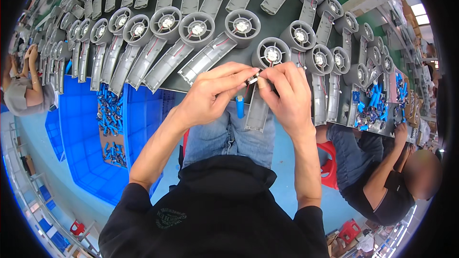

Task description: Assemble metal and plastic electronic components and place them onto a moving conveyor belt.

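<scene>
My left hand (210, 91) and my right hand (290, 96) meet in front of my lap, fingers closed in a pinch. Between their fingertips is a small black-and-white part (252, 79), perhaps a little circuit board; its detail is too small to make out. Just below it hangs a blue cylindrical battery cell (240, 107). Behind and beneath my hands lies a grey fan housing (271, 53), its round grille at the bench edge. Its open, trough-like handle (258, 113) points toward me, partly covered by my right hand.
Rows of similar grey fan housings (196, 29) cover the dark bench (174, 82). Blue crates (91, 172) stand at left, with blue cells and boards (111, 112) beside them. More blue parts (374, 105) lie at right, near a seated co-worker (382, 186). Another person (28, 91) works far left.
</scene>
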`<state>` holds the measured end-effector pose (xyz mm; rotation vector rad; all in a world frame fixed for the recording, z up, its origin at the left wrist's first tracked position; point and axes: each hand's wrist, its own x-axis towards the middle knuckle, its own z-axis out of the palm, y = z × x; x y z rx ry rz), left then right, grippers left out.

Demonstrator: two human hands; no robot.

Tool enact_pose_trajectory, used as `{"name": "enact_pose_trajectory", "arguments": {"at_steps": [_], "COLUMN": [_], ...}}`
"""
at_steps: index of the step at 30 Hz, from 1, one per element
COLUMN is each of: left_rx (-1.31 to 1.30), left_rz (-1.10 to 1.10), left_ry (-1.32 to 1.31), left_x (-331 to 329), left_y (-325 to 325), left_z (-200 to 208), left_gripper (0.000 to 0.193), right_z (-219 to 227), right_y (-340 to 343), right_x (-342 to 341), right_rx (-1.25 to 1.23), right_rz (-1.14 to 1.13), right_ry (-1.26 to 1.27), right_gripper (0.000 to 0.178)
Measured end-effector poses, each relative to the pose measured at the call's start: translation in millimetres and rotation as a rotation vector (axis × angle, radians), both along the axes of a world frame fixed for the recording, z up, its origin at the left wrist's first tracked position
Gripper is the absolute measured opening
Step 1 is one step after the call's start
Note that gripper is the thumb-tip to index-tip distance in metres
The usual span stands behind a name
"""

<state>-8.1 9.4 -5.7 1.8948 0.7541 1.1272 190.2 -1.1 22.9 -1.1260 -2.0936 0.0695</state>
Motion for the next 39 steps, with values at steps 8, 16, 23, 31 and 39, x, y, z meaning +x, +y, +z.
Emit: {"name": "enact_pose_trajectory", "arguments": {"at_steps": [8,16,23,31,39], "left_rx": [-0.047,-0.115,-0.300,-0.420,-0.066], "left_rz": [0.035,0.057,0.101,0.216,0.634], "left_ry": [-0.041,0.017,-0.257,-0.368,0.313], "left_x": [6.6,4.6,28.5,100.4,93.7], "left_y": [-3.8,-3.1,2.8,249.7,414.2], "left_z": [0.0,10.3,64.8,120.7,43.0], "left_gripper": [0.032,0.031,0.027,0.022,0.021], "right_z": [3.4,17.7,59.2,116.6,25.2], "right_y": [-7.4,-83.6,-91.5,156.2,338.9], "right_x": [-2.7,-21.4,-19.6,53.0,44.3], "right_rx": [-0.014,-0.852,-1.014,-0.755,-0.888], "right_rz": [-0.085,-0.457,-0.452,-0.330,-0.280], "right_ry": [0.002,0.352,1.028,0.356,0.406], "right_gripper": [0.017,0.016,0.017,0.036,0.036]}}
